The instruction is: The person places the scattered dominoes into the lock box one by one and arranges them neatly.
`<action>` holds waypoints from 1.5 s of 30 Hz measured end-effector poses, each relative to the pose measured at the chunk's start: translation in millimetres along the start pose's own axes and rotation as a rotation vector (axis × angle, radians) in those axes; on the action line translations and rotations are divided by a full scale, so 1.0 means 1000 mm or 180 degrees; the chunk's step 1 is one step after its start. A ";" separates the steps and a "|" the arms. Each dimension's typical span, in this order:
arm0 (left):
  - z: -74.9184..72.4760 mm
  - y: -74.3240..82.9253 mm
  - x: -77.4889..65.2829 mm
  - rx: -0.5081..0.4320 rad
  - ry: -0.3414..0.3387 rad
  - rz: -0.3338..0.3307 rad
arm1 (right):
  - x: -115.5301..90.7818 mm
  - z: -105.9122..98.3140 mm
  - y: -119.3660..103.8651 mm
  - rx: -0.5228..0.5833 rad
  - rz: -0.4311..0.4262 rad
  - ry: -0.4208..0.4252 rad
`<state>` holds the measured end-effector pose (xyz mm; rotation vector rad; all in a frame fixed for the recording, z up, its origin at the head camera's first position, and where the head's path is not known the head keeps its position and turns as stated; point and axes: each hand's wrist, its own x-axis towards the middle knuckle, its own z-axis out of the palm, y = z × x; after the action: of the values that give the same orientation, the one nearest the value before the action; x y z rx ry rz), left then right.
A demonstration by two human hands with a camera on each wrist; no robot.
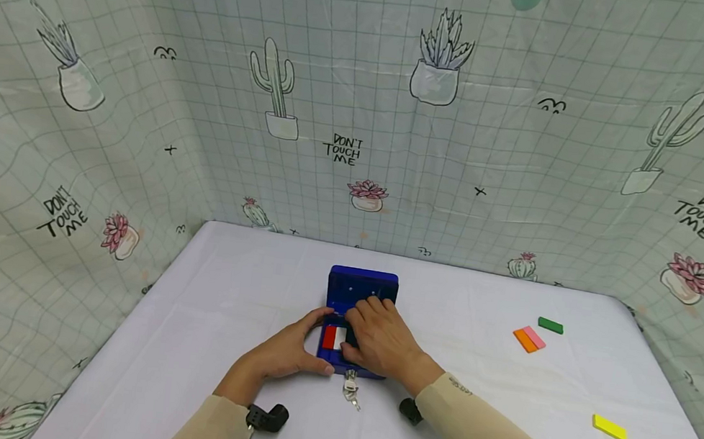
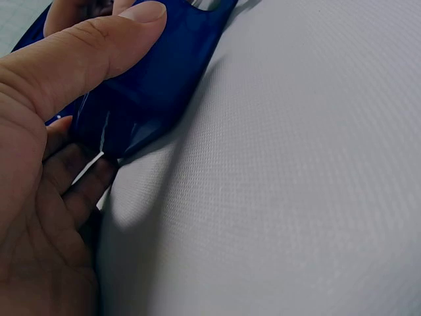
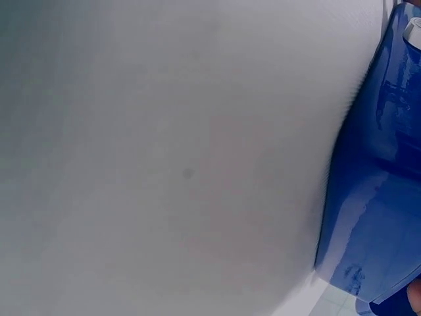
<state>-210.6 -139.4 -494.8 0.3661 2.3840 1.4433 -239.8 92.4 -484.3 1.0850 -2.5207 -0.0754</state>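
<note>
A small blue metal lockbox (image 1: 363, 283) stands on the table with its lid raised. My left hand (image 1: 288, 350) grips its left side, thumb (image 2: 125, 33) along the front wall and fingers stretched toward the back corner. Inside lie a red block (image 1: 329, 337) and a white block (image 1: 340, 338) side by side. My right hand (image 1: 381, 335) is over the right half of the box, its fingers bent down into it beside a dark patch; I cannot tell whether it holds a block. Keys (image 1: 351, 391) hang from the lock at the front.
On the right of the white table (image 1: 451, 434) lie an orange block (image 1: 525, 341), a pink block (image 1: 535, 337) against it, a green block (image 1: 551, 325) behind them and a yellow block (image 1: 609, 428) nearer the front. A patterned cloth (image 1: 303, 192) hangs behind the table.
</note>
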 end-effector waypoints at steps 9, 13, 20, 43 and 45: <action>0.001 0.000 0.000 -0.0036 0.0009 -0.0002 | -0.006 -0.006 0.005 0.0002 0.0020 0.0092; 0.001 0.000 0.001 -0.0011 0.0017 -0.0001 | -0.010 -0.010 0.010 -0.0015 -0.0003 0.0171; 0.001 0.002 0.000 0.0014 0.0053 -0.0024 | -0.021 -0.020 0.018 0.0027 0.0062 0.0183; 0.004 0.002 -0.001 0.0002 0.0109 -0.0086 | -0.091 -0.044 0.074 0.0095 0.0452 0.0328; 0.004 0.002 0.000 0.0002 0.0112 -0.0096 | -0.099 -0.046 0.079 0.0080 0.0473 0.0341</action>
<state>-208.4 -135.1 -494.4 0.3060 2.4071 1.4473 -215.2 223.0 -459.1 0.8831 -2.5026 0.0543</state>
